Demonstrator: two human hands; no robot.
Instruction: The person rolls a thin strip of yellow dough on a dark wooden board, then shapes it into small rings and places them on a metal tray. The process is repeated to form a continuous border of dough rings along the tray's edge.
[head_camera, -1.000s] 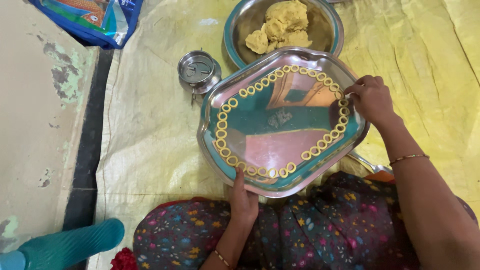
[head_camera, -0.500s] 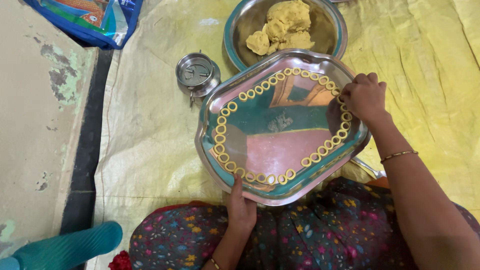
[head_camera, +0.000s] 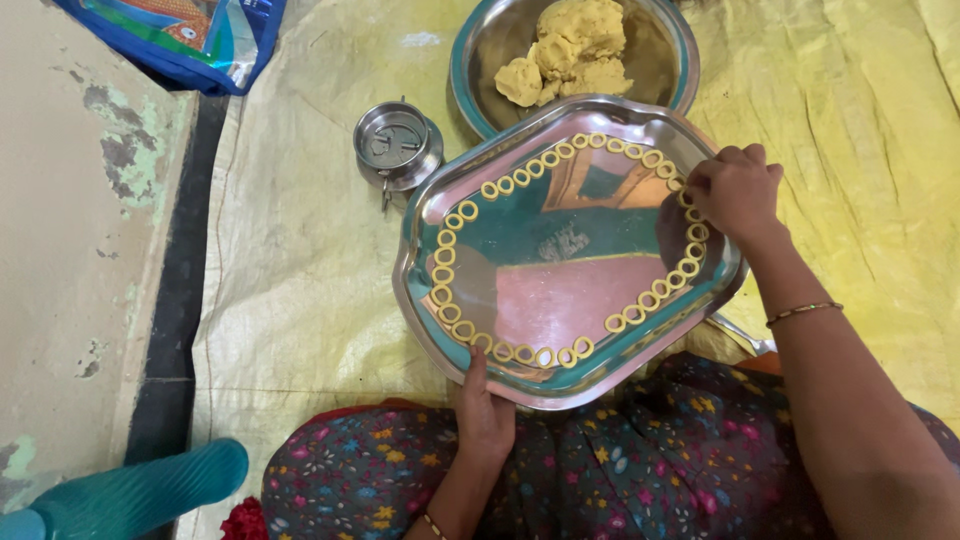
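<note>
Steel tray (head_camera: 560, 270) sits on my lap, lined round its edge with little dough rings (head_camera: 447, 256). My left hand (head_camera: 484, 410) grips the near rim, fingers clamped on it. My right hand (head_camera: 735, 190) has fingers pinched together at the rings on the far right side. Bowl of dough (head_camera: 575, 45) just beyond.

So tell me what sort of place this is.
Likely a home floor used for food preparation: a yellow sheet spread on the ground, a steel tray ringed with dough rings, and a bowl of dough.
</note>
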